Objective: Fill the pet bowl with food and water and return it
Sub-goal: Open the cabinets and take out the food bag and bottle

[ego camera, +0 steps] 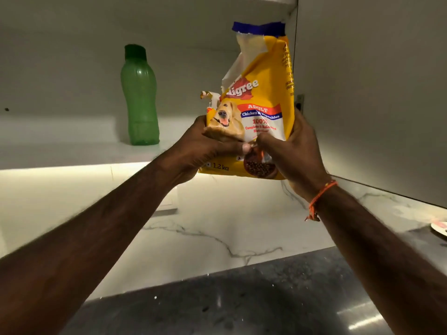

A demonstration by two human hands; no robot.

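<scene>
The left hand point(208, 146) and right hand point(290, 151) cover the lower front of the dog food bag point(263, 97), and its torn flap hides the start of the brand name. A plate point(439, 228) is cut off at the right edge.

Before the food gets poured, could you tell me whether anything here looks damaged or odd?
Yes: the yellow dog food bag, held in both the left hand and the right hand, has a ragged tear down its upper left front, with a loose flap curling outward. The green bottle on the shelf stands upright and capped.
</scene>
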